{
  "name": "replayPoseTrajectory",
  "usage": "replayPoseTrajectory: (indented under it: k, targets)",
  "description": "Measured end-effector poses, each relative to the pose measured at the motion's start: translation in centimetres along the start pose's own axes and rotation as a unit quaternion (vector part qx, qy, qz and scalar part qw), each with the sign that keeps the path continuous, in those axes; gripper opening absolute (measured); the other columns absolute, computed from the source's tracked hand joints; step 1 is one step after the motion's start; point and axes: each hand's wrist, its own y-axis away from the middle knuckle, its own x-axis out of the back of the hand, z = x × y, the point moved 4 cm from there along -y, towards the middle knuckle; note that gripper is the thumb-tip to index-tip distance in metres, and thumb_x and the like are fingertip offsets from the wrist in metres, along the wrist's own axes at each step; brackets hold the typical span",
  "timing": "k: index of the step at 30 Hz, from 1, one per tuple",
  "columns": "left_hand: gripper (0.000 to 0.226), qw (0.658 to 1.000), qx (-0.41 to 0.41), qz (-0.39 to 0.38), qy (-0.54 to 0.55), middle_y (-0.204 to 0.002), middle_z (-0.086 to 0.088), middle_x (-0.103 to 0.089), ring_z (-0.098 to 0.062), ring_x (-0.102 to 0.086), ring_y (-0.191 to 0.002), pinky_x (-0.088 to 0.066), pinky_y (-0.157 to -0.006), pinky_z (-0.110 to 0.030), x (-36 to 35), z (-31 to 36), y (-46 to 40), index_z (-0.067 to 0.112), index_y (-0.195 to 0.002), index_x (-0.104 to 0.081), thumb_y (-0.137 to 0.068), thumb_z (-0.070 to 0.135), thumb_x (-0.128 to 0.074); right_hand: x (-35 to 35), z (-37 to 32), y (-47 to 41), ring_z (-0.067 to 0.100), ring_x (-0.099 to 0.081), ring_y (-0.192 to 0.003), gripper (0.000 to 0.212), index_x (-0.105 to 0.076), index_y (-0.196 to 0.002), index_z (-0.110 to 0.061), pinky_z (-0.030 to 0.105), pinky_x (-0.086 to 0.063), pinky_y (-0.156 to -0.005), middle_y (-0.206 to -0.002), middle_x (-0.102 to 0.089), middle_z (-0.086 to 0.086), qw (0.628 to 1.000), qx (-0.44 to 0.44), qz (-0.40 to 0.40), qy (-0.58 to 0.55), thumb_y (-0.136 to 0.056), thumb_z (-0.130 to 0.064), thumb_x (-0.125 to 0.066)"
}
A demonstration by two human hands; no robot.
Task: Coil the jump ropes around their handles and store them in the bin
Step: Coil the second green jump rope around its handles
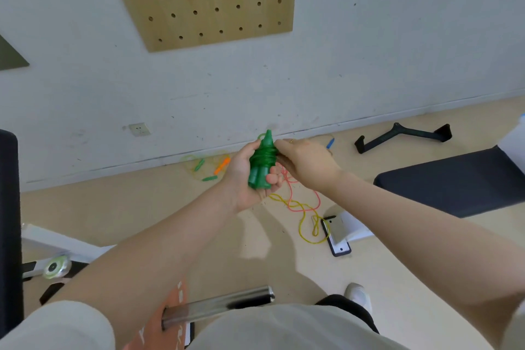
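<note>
Pale wood-look floor [142, 207] w/ loose yellow and pink plastic ropes [305, 212] lying tangled below hands; bin not in view. L hand [244, 173] gripping green plastic handle pair, cord coiling round it [262, 163]. R hand [305, 162] fingers pinching cord end at the wraps. Risk: slack tail unwinding if the pinch is loosening; floor ropes snagging feet.

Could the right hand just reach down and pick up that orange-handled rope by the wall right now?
Probably not yet. The right hand is pinching the green jump rope that the left hand grips, and the orange-handled rope lies on the floor beyond, past the left hand.
</note>
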Motion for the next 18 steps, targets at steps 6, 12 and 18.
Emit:
replayPoseTrajectory:
  k: [6, 12, 18]
  targets:
    - [0.034, 0.995, -0.008, 0.028, -0.096, -0.06, -0.011, -0.056, -0.017, -0.053, -0.037, -0.05, -0.042, -0.023, -2.5, -0.6, -2.8, 0.007, -0.087, -0.053, -0.093, 0.04, -0.048, 1.1, 3.5, 2.0, 0.021, -0.057, -0.091, 0.021, -0.056, -0.11, -0.002, 0.001, -0.03, -0.06, -0.1, -0.065, 0.008, 0.976, -0.113, -0.12, -0.14, -0.095, -0.006, -0.042]
    - [0.029, 0.972, -0.06, 0.049, -0.223, -0.063, -0.01, -0.062, -0.018, -0.058, -0.041, -0.049, -0.042, -0.023, -9.5, -4.4, -7.4, 0.011, -0.086, -0.056, -0.096, 0.037, -0.048, 2.5, 12.9, 5.6, 0.032, -0.058, -0.107, 0.028, -0.061, -0.107, 0.002, 0.038, -0.045, -0.091, -0.111, -0.065, 0.018, 0.932, -0.236, -0.229, -0.155, -0.088, -0.004, -0.041]
    - [0.031, 0.965, -0.104, 0.07, -0.23, -0.056, -0.005, -0.062, -0.016, -0.058, -0.042, -0.052, -0.049, -0.026, -19.3, -9.0, -10.8, 0.014, -0.079, -0.058, -0.098, 0.034, -0.044, 8.2, 23.0, 10.9, 0.028, -0.055, -0.113, 0.041, -0.046, -0.132, -0.005, 0.037, -0.042, -0.098, -0.126, -0.057, 0.016, 0.868, -0.364, -0.094, -0.323, -0.092, -0.006, -0.04]
